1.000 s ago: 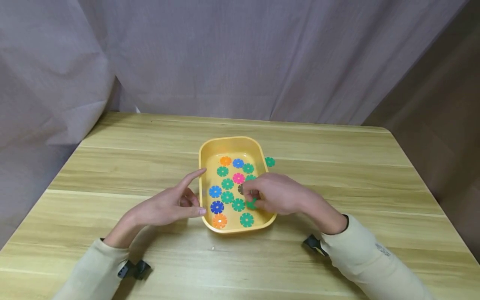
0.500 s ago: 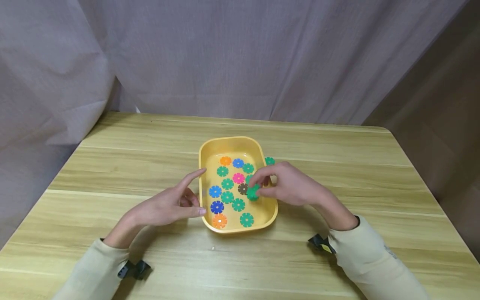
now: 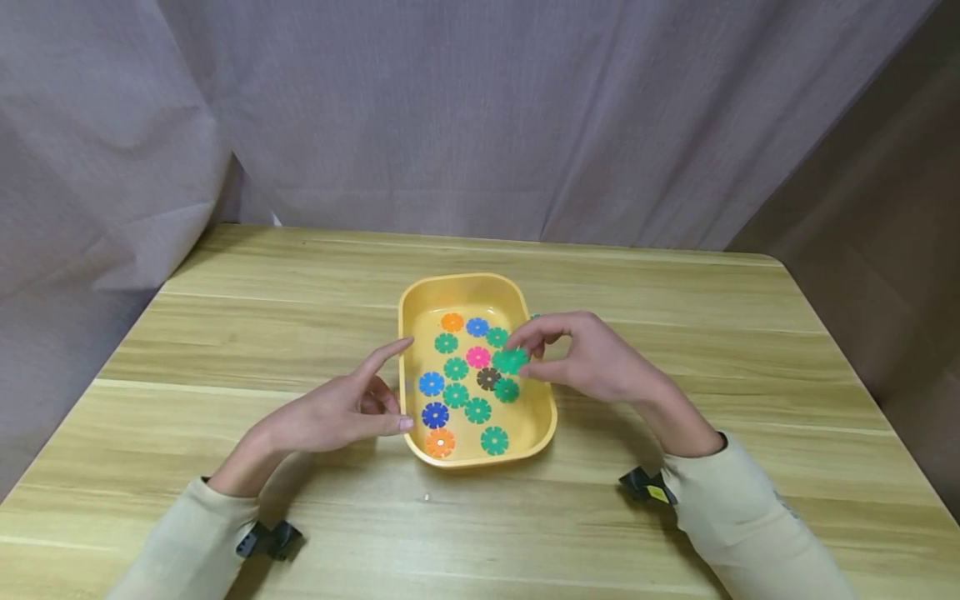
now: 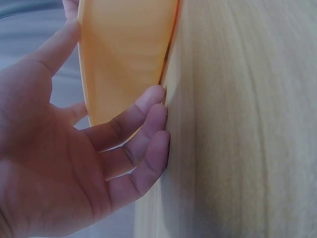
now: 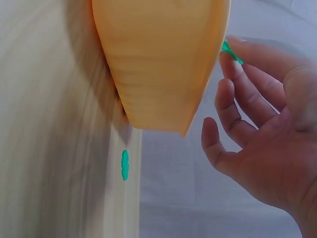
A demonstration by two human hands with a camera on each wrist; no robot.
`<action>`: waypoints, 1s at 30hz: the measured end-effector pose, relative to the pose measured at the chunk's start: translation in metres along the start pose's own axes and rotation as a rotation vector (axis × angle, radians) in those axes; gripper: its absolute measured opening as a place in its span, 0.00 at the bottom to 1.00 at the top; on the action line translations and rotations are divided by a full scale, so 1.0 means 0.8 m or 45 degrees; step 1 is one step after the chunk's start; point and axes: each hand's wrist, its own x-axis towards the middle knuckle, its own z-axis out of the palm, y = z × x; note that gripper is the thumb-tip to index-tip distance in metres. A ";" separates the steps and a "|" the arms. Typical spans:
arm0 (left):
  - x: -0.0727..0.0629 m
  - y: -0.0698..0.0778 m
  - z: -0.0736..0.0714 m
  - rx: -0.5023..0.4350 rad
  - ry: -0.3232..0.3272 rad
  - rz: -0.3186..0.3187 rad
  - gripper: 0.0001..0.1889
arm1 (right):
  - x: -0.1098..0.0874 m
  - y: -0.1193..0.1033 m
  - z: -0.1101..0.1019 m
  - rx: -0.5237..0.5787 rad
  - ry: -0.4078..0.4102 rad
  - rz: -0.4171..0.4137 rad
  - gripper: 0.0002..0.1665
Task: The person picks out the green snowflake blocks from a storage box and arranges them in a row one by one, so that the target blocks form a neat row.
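Observation:
A yellow plastic tray (image 3: 540, 421) stands on the wooden table with several flat notched snowflake discs spread over its floor. My right hand (image 3: 600, 358) is over the tray's right rim, pinching a green snowflake disc (image 5: 232, 52) between thumb and fingertips. In the head view that disc overlaps others in the tray, close to the pink disc (image 3: 477, 357) and the brown disc (image 3: 488, 379). At the left rim, my left hand (image 3: 337, 408) rests straight index finger and thumb on the edge. Its other fingers (image 4: 143, 163) lie loosely bent by the outer wall in the left wrist view.
Another green disc (image 5: 125, 165) lies on the table beyond the tray's right side, mostly hidden by the right hand in the head view. A grey curtain (image 3: 450, 125) hangs behind the table (image 3: 675, 308). Black wrist cameras (image 3: 270, 540) sit under both sleeves.
My right hand has moved away from the body and slightly right, with the pinched green disc. The brown disc and a green one beside it have come into sight. The left hand stays put.

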 end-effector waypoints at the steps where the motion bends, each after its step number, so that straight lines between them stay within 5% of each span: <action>1: 0.000 0.000 0.000 -0.001 0.000 -0.001 0.54 | 0.000 0.001 -0.001 0.008 0.010 -0.009 0.17; 17: -0.001 0.001 0.001 -0.004 -0.001 -0.001 0.54 | 0.000 0.019 -0.034 0.116 0.265 0.100 0.16; 30: 0.000 -0.001 0.001 -0.018 -0.003 -0.010 0.54 | 0.003 0.038 -0.054 0.097 0.366 0.182 0.18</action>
